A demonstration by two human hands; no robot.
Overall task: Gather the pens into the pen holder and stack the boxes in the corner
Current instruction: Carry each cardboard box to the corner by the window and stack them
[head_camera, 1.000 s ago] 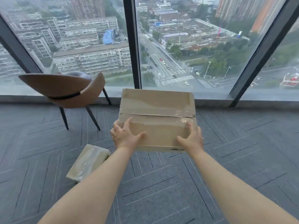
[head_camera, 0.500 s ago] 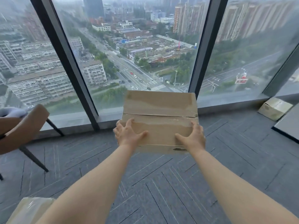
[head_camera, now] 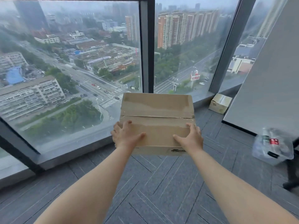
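View has swung right: chair gone, corner now ahead. Cardboard box [head_camera: 157, 110] is held clear of the carpet [head_camera: 161, 183], left hand [head_camera: 125, 136] and right hand [head_camera: 190, 138] each clamped on a near corner. Smaller box [head_camera: 220, 103] sits in the corner between window [head_camera: 80, 78] and grey panel [head_camera: 267, 88]. Judged: stacking there comes next. Carpet between lies open; clear plastic bag [head_camera: 278, 147] flanks the right.

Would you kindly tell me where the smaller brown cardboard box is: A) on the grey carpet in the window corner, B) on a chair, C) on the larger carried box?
A: the smaller brown cardboard box sits on the grey carpet in the corner, apart from the larger taped cardboard box held by the left hand and right hand.
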